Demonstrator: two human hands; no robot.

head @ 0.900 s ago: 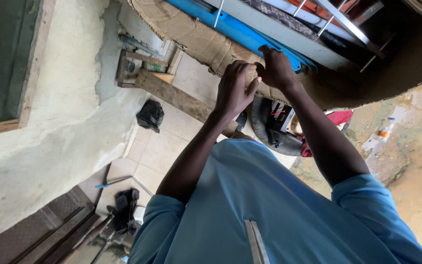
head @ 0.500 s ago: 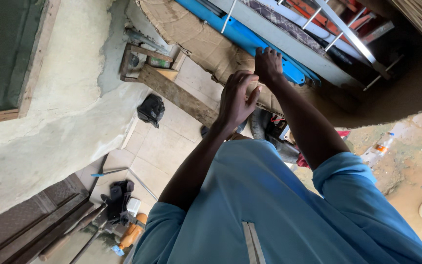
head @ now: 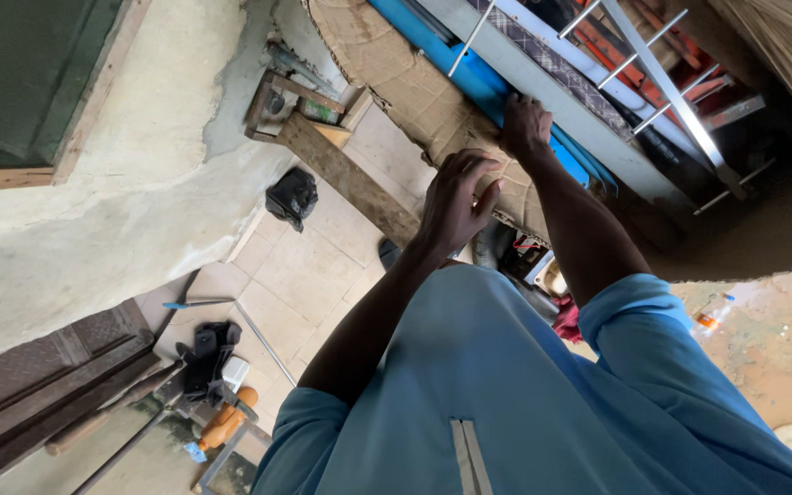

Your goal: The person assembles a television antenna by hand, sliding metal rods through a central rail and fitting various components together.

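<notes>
The right hand (head: 524, 124) grasped the edge of the blue pipe (head: 469, 73); the left hand (head: 456, 202) rested released on cardboard (head: 396, 78), near open tiled floor (head: 309, 275).

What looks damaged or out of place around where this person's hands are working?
The brown cardboard sheet under the left hand has a ragged, torn edge. The right hand rests by a blue pipe. On the tiled floor, a crumpled black bag and scattered tools lie loose.
</notes>
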